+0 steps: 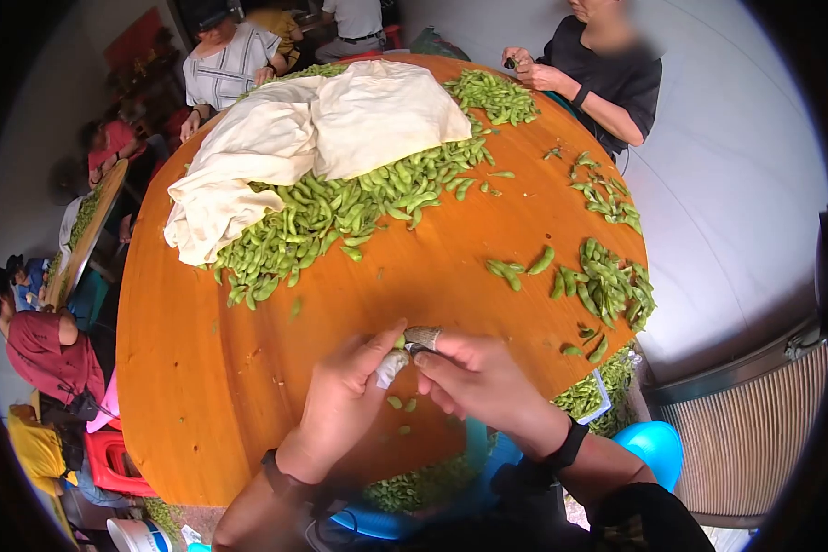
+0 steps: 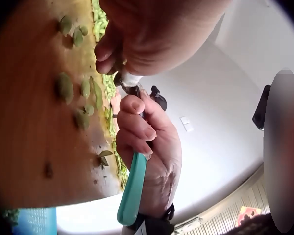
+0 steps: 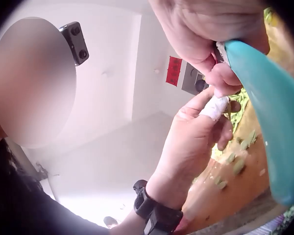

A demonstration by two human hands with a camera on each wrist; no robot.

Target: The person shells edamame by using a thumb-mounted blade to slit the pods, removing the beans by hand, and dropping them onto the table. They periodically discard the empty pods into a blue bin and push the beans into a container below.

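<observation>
My left hand (image 1: 348, 391) pinches a small green soybean pod (image 1: 399, 341) above the near part of the table. One of its fingers wears a white wrap (image 3: 214, 108). Close against it, my right hand (image 1: 489, 382) grips a tool with a teal handle (image 2: 132, 191); the fingers hide most of its working end. A grey cover (image 1: 423, 337) sits on a right-hand finger. Several loose green beans (image 2: 63, 88) lie on the wood below the hands. Beyond them rises a big heap of pods (image 1: 340, 216), partly under cream cloth (image 1: 386, 115).
The round wooden table (image 1: 451, 267) carries smaller pod piles (image 1: 607, 285) along its right side. Below its near edge is a blue basin (image 1: 368, 524) with green beans. A person in black (image 1: 607, 83) sits across at right. A slatted chair (image 1: 754, 432) stands at right.
</observation>
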